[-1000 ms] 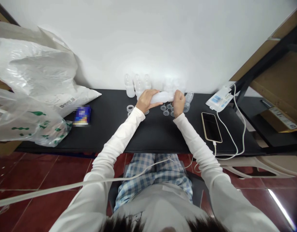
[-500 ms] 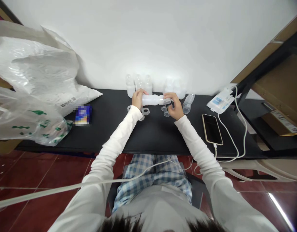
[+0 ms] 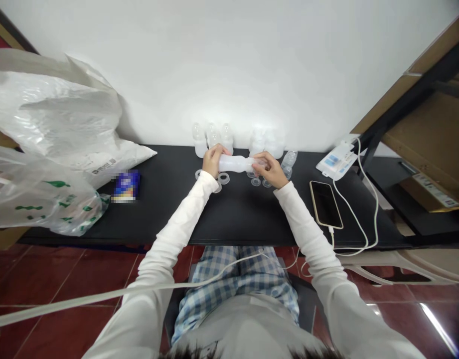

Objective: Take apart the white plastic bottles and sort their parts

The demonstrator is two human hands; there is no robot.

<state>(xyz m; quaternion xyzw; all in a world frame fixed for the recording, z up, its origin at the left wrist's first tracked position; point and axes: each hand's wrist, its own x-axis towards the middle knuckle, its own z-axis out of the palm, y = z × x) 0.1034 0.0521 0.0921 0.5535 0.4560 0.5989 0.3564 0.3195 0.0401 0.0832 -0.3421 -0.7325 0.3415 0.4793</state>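
Observation:
A translucent white plastic bottle (image 3: 232,163) lies sideways in the air between my hands, above the black table. My left hand (image 3: 213,160) is closed around its base end. Around the clear cap at the other end, my right hand (image 3: 269,169) has its fingers curled; they partly hide the cap. Under my left hand lie several pale rings (image 3: 224,178). Small clear-rimmed discs (image 3: 255,182) rest below my right hand. Behind stand several capped bottles (image 3: 200,142) on the left and white bottles without visible caps (image 3: 273,144) on the right. Clear caps (image 3: 289,159) lie right of my right hand.
On the black table (image 3: 247,219), a phone (image 3: 326,204) with a white cable and a white-blue packet (image 3: 337,158) lie to the right. Large white plastic bags (image 3: 57,114) and a blurred blue packet (image 3: 126,186) are at left. A white wall rises behind.
My right hand's fingers have shifted and now wrap more closely over the clear cap end. My left hand keeps its hold on the bottle. The whole view has tilted slightly.

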